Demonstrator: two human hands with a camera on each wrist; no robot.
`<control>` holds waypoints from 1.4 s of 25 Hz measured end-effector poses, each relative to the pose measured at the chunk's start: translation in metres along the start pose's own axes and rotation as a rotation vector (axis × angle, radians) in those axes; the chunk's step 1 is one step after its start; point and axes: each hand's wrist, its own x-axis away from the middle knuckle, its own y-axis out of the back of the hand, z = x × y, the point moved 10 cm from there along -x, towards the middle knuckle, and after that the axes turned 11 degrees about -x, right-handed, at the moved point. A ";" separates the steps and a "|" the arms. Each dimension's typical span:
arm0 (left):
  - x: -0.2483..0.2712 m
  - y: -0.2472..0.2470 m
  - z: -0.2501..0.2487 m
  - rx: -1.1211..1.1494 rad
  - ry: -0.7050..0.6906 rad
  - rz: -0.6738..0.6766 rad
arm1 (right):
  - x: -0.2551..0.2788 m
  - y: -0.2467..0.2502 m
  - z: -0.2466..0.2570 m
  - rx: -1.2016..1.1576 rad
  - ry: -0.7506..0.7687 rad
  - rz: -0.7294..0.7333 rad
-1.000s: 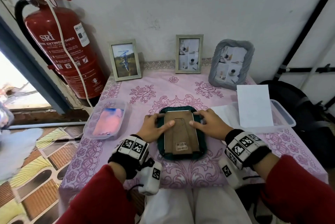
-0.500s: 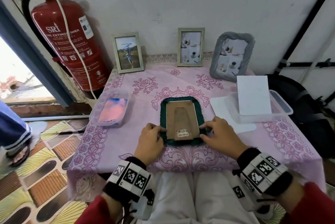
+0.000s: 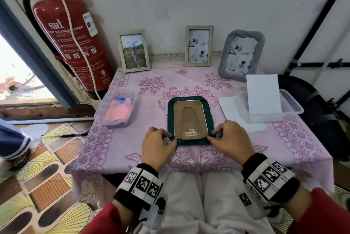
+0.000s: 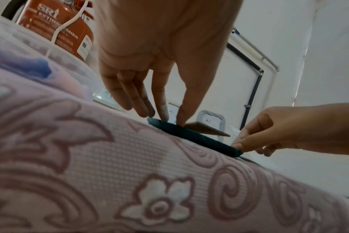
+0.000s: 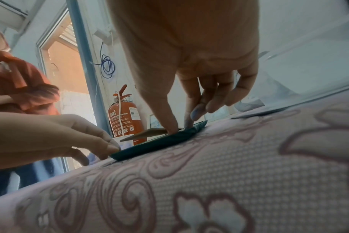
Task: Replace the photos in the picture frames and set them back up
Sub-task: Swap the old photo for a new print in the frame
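A dark green picture frame (image 3: 171, 114) lies face down on the pink floral tablecloth (image 3: 189, 82), its brown backing board (image 3: 190, 118) with the stand flap upward. My left hand (image 3: 171, 139) pinches the frame's near left corner, thumb on the near edge. My right hand (image 3: 213, 137) pinches the near right corner. In the left wrist view the left hand (image 4: 172, 118) has thumb and forefinger on the frame (image 4: 199, 138). In the right wrist view the right hand (image 5: 179, 126) presses the frame (image 5: 149, 148) the same way. The stand flap sits slightly raised.
Three frames stand along the wall: a light one (image 3: 134, 51), another (image 3: 199, 45) and a grey one (image 3: 240, 55). A clear tub (image 3: 118, 109) with a pink and blue photo is left. Another tub (image 3: 295, 108) with a white sheet (image 3: 263, 93) is right. A fire extinguisher (image 3: 70, 40) hangs left.
Both hands slid from the upper part of the backing board down to the frame's near corners and stay there. The head view has pulled back.
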 end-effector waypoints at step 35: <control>-0.006 -0.007 0.021 0.344 0.070 -0.048 | -0.020 0.001 -0.001 -0.225 0.017 0.110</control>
